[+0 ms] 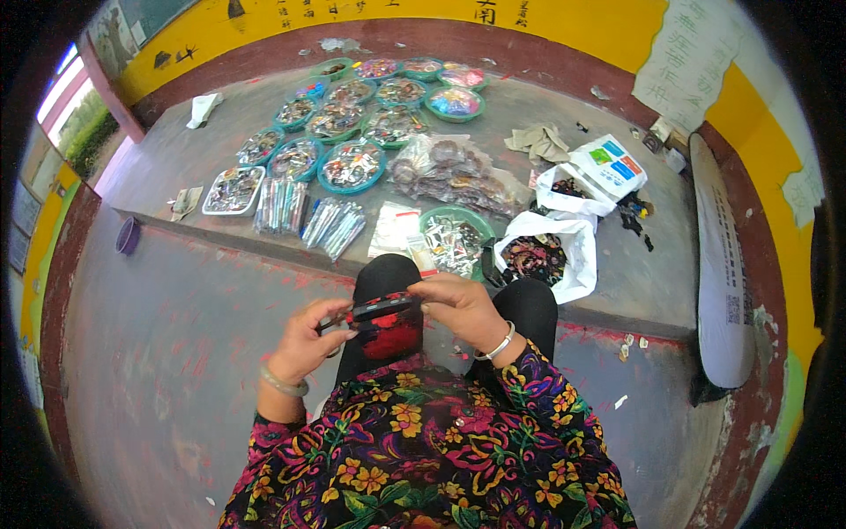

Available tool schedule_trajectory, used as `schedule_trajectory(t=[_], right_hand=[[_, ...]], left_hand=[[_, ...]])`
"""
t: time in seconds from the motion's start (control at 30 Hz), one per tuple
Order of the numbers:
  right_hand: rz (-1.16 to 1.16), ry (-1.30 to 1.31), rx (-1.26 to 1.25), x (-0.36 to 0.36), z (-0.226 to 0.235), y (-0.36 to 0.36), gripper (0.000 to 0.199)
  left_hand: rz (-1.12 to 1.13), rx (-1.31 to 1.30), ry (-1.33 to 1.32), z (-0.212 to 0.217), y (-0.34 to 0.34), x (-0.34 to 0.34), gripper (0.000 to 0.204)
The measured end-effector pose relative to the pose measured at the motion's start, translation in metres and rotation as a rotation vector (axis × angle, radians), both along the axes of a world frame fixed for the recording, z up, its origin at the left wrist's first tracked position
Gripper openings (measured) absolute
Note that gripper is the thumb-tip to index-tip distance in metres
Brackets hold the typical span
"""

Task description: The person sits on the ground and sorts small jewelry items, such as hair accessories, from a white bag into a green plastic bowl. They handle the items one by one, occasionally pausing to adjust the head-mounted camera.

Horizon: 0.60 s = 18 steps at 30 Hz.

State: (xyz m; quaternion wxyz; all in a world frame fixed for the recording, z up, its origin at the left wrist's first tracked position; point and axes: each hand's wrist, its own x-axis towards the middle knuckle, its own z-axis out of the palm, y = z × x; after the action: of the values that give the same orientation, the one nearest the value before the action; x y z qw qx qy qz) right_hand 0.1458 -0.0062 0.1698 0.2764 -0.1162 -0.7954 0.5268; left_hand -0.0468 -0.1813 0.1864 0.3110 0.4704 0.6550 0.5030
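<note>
across from me, the left hand (304,339) and right hand (465,309) are pinched nearly closed, gripping opposite ends of a small dark strip (381,309) above the lap (354,360); a green basket (480,227) sits on the platform (251,99) beyond.

Dark brushed characters (485,12) run along the top of the yellow wall (582,40). Larger grey ones fill a pale panel (683,62) at upper right. The white bag (608,169) bears printed lettering beside coloured blocks (blue, green and red). Down the long pale board (712,238) runs small print with what is probably a square scan code (734,310), blurred by the fisheye rim.
</note>
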Motion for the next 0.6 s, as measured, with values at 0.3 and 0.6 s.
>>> schedule_trajectory(t=[0.3,0.6], right_hand=[[-0.088,-0.229,0.534,0.009,0.036,-0.005,0.010],[-0.052,-0.083,0.246,0.006,0.058,-0.009,0.008]], left_hand=[[-0.277,0.044,0.503,0.043,-0.009,-0.011,0.007],[-0.096,-0.048,0.204,0.058,-0.006,-0.012,0.007]])
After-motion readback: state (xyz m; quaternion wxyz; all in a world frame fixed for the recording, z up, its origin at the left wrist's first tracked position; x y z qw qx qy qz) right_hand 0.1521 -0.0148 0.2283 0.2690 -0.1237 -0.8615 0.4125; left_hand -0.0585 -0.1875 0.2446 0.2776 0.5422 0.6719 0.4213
